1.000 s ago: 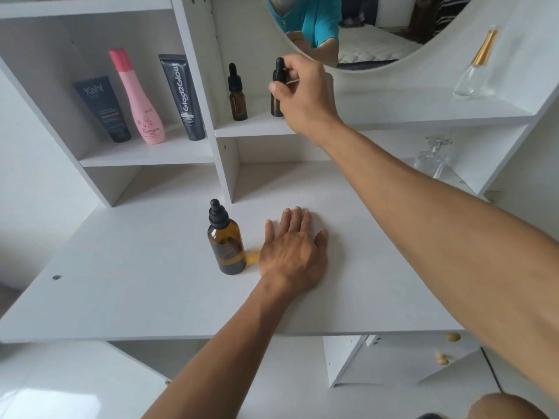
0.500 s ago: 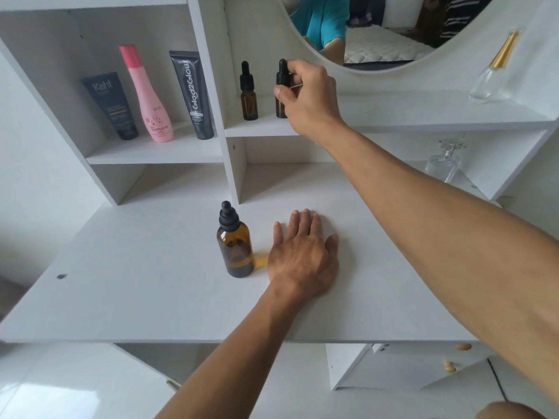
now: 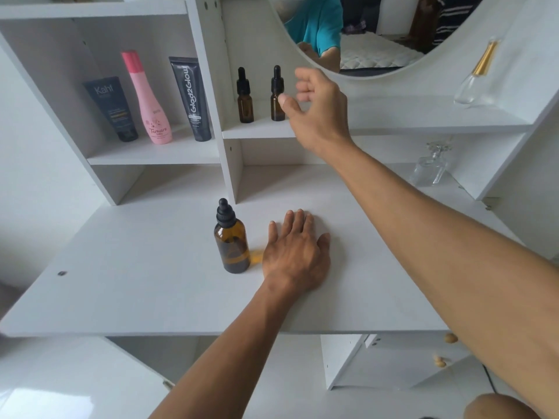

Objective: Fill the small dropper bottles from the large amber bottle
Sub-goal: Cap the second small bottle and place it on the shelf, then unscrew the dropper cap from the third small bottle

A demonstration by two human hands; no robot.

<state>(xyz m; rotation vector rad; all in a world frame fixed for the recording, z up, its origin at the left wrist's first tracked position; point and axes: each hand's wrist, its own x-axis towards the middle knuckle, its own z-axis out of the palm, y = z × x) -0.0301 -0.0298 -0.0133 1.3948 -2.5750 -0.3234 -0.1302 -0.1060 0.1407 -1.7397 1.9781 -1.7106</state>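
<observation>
The large amber bottle (image 3: 232,241) stands upright on the white worktop (image 3: 127,282), dropper cap on. Just to its right the left hand (image 3: 298,255) lies flat, fingers straight, palm on the worktop, not touching the bottle. Above and behind the bottle, two small dropper bottles (image 3: 244,95) (image 3: 277,94) stand side by side on a shelf (image 3: 393,122). The right hand (image 3: 317,107) hovers just right of the nearer one, fingers loosely curled, holding nothing; it is blurred. Further left of the bottle's line, a dark tube (image 3: 112,107), a pink bottle (image 3: 148,98) and a grey tube (image 3: 190,98) fill a lower shelf. A clear glass bottle (image 3: 431,164) sits far right. Bare worktop spreads left toward the front edge.
</observation>
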